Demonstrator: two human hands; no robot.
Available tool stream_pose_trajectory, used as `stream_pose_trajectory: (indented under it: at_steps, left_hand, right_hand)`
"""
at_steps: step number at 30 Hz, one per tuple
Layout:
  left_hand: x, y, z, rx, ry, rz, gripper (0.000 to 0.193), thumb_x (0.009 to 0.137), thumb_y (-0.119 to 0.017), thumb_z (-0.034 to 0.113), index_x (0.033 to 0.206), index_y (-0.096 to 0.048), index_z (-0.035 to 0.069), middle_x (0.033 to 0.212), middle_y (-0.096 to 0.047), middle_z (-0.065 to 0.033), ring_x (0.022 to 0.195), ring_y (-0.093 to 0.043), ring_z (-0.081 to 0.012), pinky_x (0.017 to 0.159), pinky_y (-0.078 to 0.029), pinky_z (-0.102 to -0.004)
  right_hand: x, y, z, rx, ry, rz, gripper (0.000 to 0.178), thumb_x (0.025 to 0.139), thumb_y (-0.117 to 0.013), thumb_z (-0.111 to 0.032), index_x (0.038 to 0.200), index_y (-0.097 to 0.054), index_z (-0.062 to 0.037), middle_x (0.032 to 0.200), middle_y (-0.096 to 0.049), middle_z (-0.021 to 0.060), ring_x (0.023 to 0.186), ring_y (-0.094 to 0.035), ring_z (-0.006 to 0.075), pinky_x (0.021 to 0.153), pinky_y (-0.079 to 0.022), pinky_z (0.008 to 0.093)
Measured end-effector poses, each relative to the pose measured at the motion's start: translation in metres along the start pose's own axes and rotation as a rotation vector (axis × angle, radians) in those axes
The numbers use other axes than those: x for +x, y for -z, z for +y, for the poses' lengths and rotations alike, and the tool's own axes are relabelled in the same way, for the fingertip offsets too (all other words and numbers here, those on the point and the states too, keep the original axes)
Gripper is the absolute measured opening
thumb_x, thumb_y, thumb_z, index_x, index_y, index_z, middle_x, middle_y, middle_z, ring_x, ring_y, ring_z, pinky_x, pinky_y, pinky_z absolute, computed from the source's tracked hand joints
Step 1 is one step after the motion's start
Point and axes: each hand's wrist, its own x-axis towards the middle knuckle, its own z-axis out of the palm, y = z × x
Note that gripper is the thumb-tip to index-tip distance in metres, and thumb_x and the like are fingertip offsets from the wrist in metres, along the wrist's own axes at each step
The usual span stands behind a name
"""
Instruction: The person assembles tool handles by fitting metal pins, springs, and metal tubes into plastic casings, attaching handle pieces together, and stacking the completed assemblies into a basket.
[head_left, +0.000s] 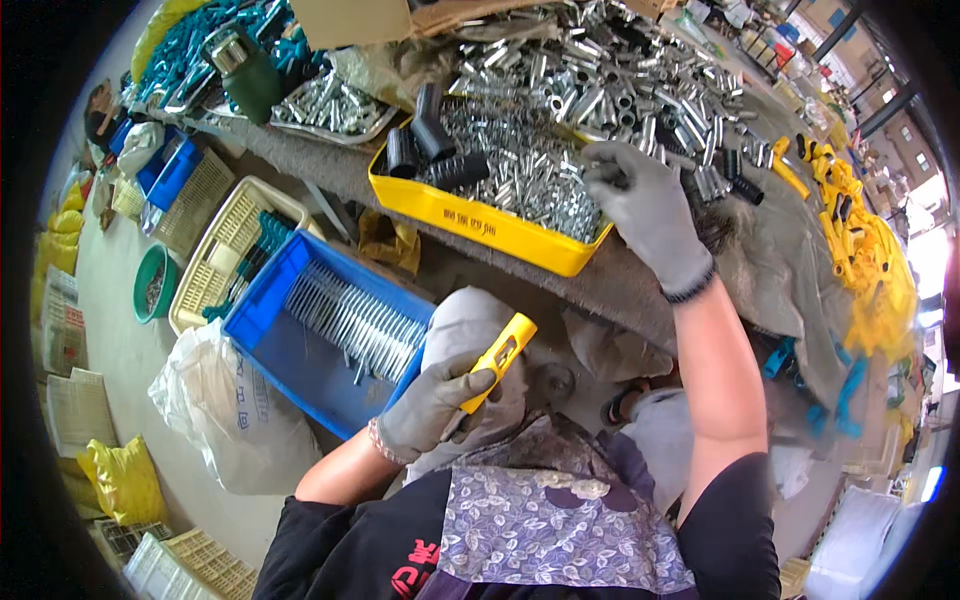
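Note:
My left hand (430,408), in a grey glove, is closed around a yellow plastic handle (500,356) with a dark slot in its side. The handle is tilted up to the right over my lap. At the right end of a yellow tray (480,226) is my right hand (640,195), also gloved in grey. Its fingers are curled in a pinch above small metal pieces (545,185); whatever is between them is hidden. The tray also holds springs (490,125) and several black ribbed tubes (430,125).
Metal tubes (600,75) are heaped behind the tray. A blue crate (300,375) with metal rods (355,315) stands left of my knees, beside a cream basket (190,285) and a white sack (215,410). A green flask (245,80) stands far left; yellow handles (840,215) lie right.

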Motion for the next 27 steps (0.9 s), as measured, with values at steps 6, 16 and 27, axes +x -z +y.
stream_pose_trajectory:
  at_steps: [6, 16, 27]
  left_hand:
    - [-0.001, -0.007, -0.001, -0.049, 0.001, 0.015, 0.049, 0.095, -0.063, 0.031, 0.131, -0.048, 0.0, 0.087, -0.06, -0.006, 0.047, -0.05, -0.0105, 0.04, -0.038, -0.0229]
    - [-0.004, -0.017, -0.004, -0.014, 0.028, 0.036, 0.032, 0.093, -0.06, 0.018, 0.117, -0.049, 0.0, 0.078, -0.058, -0.007, 0.047, -0.05, -0.0123, 0.041, -0.039, -0.0248]
    - [-0.004, -0.028, -0.003, 0.041, 0.088, 0.011, 0.025, 0.087, -0.061, 0.009, 0.107, -0.049, 0.002, 0.071, -0.057, -0.0077, 0.044, -0.051, -0.0136, 0.037, -0.038, -0.0249]
  right_hand:
    - [-0.112, -0.024, -0.053, 0.371, -0.135, -0.365, 0.037, 0.085, -0.066, -0.01, 0.121, -0.057, -0.0039, 0.096, -0.069, 0.0148, 0.092, -0.069, 0.0263, 0.083, -0.052, 0.0348]
    - [-0.148, -0.053, -0.049, 0.397, -0.088, -0.34, 0.032, 0.088, -0.065, -0.011, 0.117, -0.055, -0.0045, 0.092, -0.067, 0.0189, 0.085, -0.068, 0.0345, 0.072, -0.053, 0.0399]
    - [-0.168, -0.057, -0.045, 0.414, -0.061, -0.217, 0.023, 0.087, -0.066, -0.008, 0.108, -0.057, -0.0024, 0.089, -0.066, 0.0181, 0.081, -0.066, 0.0366, 0.069, -0.051, 0.0411]
